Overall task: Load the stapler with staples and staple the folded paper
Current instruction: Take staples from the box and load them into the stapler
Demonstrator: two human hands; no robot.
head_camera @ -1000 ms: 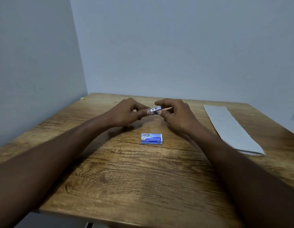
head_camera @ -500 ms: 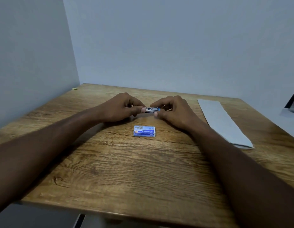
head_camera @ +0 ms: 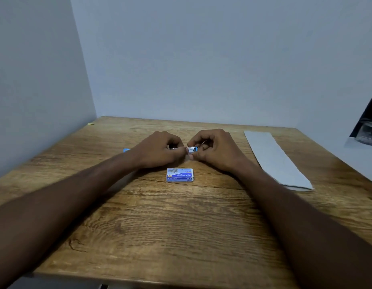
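1. A small blue object (head_camera: 126, 150) peeks out at the far edge of the left forearm, lying on the brown wood-grain table (head_camera: 160, 226); too little shows to tell what it is.
2. The left hand (head_camera: 158, 150) rests low over the table, fingers curled in, thumb and forefinger pinched on the left end of a small silver and blue metal stapler (head_camera: 191, 149).
3. The stapler lies roughly level between the two hands, mid-table, just beyond the staple box. Whether its magazine is open cannot be told, since the fingers hide most of it.
4. A small blue and white cardboard box of staples (head_camera: 180, 175) lies flat on the table, nearer the person than the hands and apart from them.
5. The right hand (head_camera: 217, 150) is also curled, its fingertips closed on the right end of the stapler; a thin pale sliver shows between its fingers, too small to identify.
6. A long folded sheet of white paper (head_camera: 274, 159) lies flat near the right table edge, well apart from both hands.
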